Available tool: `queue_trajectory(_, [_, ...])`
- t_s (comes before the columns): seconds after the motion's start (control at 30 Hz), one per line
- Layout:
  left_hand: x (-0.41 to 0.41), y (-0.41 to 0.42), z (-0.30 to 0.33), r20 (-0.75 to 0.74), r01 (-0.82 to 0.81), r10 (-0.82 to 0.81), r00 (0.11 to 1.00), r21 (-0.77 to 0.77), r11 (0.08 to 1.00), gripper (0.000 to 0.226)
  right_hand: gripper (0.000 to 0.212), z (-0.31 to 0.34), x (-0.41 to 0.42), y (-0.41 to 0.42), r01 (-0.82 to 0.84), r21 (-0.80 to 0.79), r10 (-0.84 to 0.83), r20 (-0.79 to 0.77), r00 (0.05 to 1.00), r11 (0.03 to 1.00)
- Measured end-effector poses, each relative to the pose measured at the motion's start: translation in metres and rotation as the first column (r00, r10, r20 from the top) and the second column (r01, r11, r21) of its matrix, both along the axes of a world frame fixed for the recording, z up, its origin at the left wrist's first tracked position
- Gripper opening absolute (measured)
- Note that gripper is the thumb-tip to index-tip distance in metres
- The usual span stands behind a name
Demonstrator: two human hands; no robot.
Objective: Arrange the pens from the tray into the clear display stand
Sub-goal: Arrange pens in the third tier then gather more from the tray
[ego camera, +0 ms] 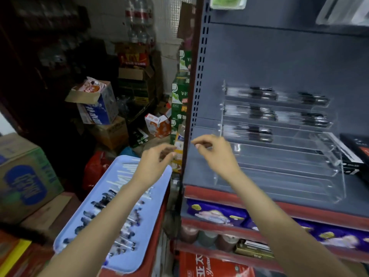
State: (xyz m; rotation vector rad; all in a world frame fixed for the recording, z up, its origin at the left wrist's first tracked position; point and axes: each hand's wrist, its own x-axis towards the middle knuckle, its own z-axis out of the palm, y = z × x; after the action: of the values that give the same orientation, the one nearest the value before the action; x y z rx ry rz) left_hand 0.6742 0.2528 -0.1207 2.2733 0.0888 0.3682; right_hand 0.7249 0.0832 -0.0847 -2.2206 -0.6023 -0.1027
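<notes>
Two bare forearms, no sleeves; left hand (154, 160), right hand (214, 151) ungloved, without rings or watch.

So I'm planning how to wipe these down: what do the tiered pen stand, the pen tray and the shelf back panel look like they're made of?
The clear tiered display stand looks like acrylic or similar hard plastic: see-through, with glossy edges. The pale blue rectangular tray seems to be moulded plastic, smooth with a rounded rim. The dark grey shelf back panel is probably painted metal, matte, beside a slotted upright.

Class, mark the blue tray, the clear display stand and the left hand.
blue tray (159, 198): head view, bare right rim.
clear display stand (289, 170): head view, empty lower tier.
left hand (153, 160): head view, back of hand.
</notes>
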Motion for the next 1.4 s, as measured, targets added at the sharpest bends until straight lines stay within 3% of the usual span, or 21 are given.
queue_trajectory(0.13, [-0.035,0.075,-0.043,-0.157,-0.036,0.043,0.987,0.045,0.998,0.024,0.021,-0.043,-0.029,0.069,-0.084,-0.062,0.077,-0.109,0.991,0.994])
queue_trajectory(0.3, [-0.062,0.166,-0.092,-0.285,-0.007,0.029,0.958,0.081,0.997,0.02,0.029,-0.112,-0.058,0.141,-0.144,-0.187,0.07,-0.355,0.932,0.972])
queue_trajectory(0.47, [-0.074,0.218,-0.146,-0.435,0.245,-0.135,0.89,0.208,0.947,0.031,0.034,-0.176,-0.083,0.194,-0.108,-0.337,-0.068,-0.47,0.88,0.935])
queue_trajectory(0.6, [-0.076,0.234,-0.175,-0.518,0.427,-0.243,0.821,0.274,0.862,0.044,0.034,-0.201,-0.09,0.21,-0.065,-0.476,-0.169,-0.432,0.886,0.877])
queue_trajectory(0.73, [-0.074,0.24,-0.184,-0.441,0.41,-0.253,0.861,0.308,0.859,0.043,0.025,-0.201,-0.084,0.22,-0.025,-0.544,-0.233,-0.4,0.887,0.839])
queue_trajectory(0.9, [-0.071,0.244,-0.188,-0.417,0.375,-0.253,0.873,0.239,0.896,0.038,0.012,-0.2,-0.079,0.223,-0.07,-0.57,-0.233,-0.441,0.867,0.819])
queue_trajectory(1.03, [-0.07,0.245,-0.19,-0.426,0.375,-0.268,0.864,0.189,0.908,0.039,0.008,-0.195,-0.076,0.221,-0.162,-0.544,-0.18,-0.521,0.834,0.824])
queue_trajectory(1.2, [-0.072,0.243,-0.189,-0.442,0.323,-0.213,0.871,0.19,0.927,0.037,0.004,-0.192,-0.08,0.221,-0.12,-0.483,-0.189,-0.544,0.818,0.868])
queue_trajectory(1.3, [-0.071,0.24,-0.184,-0.406,0.283,-0.208,0.89,0.136,0.949,0.036,0.02,-0.186,-0.081,0.221,-0.073,-0.482,-0.207,-0.502,0.84,0.873])
queue_trajectory(1.4, [-0.067,0.233,-0.166,-0.343,0.168,-0.174,0.923,-0.049,0.985,0.033,0.019,-0.177,-0.082,0.217,0.02,-0.338,-0.195,-0.491,0.849,0.941])
